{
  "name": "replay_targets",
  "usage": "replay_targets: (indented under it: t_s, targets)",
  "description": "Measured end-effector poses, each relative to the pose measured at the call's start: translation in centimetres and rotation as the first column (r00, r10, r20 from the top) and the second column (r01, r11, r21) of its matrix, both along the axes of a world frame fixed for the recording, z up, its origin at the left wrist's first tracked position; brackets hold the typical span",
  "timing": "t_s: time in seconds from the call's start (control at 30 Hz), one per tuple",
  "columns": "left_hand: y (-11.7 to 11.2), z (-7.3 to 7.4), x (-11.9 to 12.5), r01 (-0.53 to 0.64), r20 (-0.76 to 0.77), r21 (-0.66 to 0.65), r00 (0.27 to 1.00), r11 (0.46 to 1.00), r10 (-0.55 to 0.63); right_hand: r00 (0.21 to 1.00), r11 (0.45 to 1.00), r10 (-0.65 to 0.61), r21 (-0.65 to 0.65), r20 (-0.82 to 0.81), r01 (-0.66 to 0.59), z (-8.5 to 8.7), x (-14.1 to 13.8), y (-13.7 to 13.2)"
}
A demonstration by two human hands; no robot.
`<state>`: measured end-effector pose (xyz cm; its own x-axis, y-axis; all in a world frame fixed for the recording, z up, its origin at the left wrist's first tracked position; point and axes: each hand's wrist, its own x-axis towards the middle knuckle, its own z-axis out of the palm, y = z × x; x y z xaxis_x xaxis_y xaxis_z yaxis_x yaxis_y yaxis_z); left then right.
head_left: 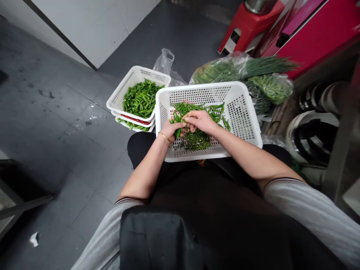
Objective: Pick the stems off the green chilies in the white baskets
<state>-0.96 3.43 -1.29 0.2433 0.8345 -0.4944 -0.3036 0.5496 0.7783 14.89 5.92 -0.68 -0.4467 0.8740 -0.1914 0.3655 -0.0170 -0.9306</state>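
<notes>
A white perforated basket (pixel 244 108) rests on my knees and holds green chili peppers (pixel 216 110) and a dark pile of plucked stems (pixel 198 139). Both hands are inside it, touching each other. My left hand (pixel 172 129), with a gold bangle at the wrist, is closed round a bunch of green chilies. My right hand (pixel 200 120) pinches at the top of that bunch, fingers curled over a chili.
On the grey floor to the left stand stacked white baskets (pixel 123 92); the top one is full of green chilies, with red ones below. Plastic bags of greens (pixel 253 75) lie behind. A red stool (pixel 247 26), a magenta cabinet and stacked pots are at the right.
</notes>
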Motion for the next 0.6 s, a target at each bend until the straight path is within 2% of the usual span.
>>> replay_targets:
  t_s: [0.07, 0.13, 0.2, 0.23, 0.27, 0.33, 0.4, 0.47, 0.5, 0.53, 0.57, 0.6]
  targets:
    - [0.0, 0.3, 0.1, 0.002, 0.030, 0.018, 1.000, 1.000, -0.003, 0.992, 0.975, 0.009, 0.221, 0.127, -0.037, 0.8, -0.4, -0.3]
    - [-0.1, 0.5, 0.0, -0.001, 0.028, 0.035, 1.000, 0.999, 0.000, 0.950, 0.892, -0.016, 0.435, 0.312, -0.127, 1.7, -0.8, -0.8]
    - [-0.2, 0.6, -0.4, 0.011, -0.016, 0.055, 1.000, 0.998, -0.010, 0.902, 0.818, -0.027, 0.528, 0.430, -0.227, 2.3, -1.1, -1.2]
    - [-0.3, 0.7, -0.7, 0.038, -0.049, 0.063, 0.998, 0.997, -0.035, 0.896, 0.808, -0.012, 0.532, 0.444, -0.252, 2.5, -1.2, -1.4]
    - [-0.5, 0.9, -1.1, 0.084, -0.076, 0.070, 0.994, 0.994, -0.078, 0.908, 0.819, 0.019, 0.514, 0.419, -0.255, 2.6, -1.2, -1.6]
    - [-0.8, 1.2, -2.0, 0.186, -0.100, 0.089, 0.979, 0.979, -0.177, 0.963, 0.886, 0.096, 0.418, 0.253, -0.199, 2.5, -0.9, -1.8]
    - [-1.1, 1.6, -2.8, 0.249, -0.106, 0.110, 0.965, 0.962, -0.238, 0.992, 0.961, 0.125, 0.251, -0.007, -0.119, 1.9, -0.1, -1.8]
    - [-1.3, 1.7, -3.4, 0.234, -0.103, 0.104, 0.969, 0.967, -0.223, 0.984, 0.992, 0.109, 0.071, -0.139, -0.100, 1.0, 0.9, -1.4]
    - [-1.3, 1.6, -3.6, 0.199, -0.097, 0.090, 0.977, 0.976, -0.190, 0.986, 0.991, 0.133, 0.001, -0.103, -0.133, 0.5, 1.3, -1.1]
    - [-1.3, 1.6, -3.8, 0.154, -0.086, 0.076, 0.985, 0.985, -0.148, 0.981, 0.980, 0.194, -0.052, 0.002, -0.194, -0.1, 1.6, -0.8]
    - [-1.2, 1.4, -3.9, 0.108, -0.074, 0.067, 0.992, 0.992, -0.103, 0.947, 0.959, 0.280, -0.087, 0.160, -0.269, -0.8, 1.7, -0.6]
    - [-1.1, 1.3, -4.0, 0.069, -0.068, 0.066, 0.996, 0.995, -0.064, 0.869, 0.932, 0.362, -0.106, 0.339, -0.347, -1.6, 1.5, -0.5]
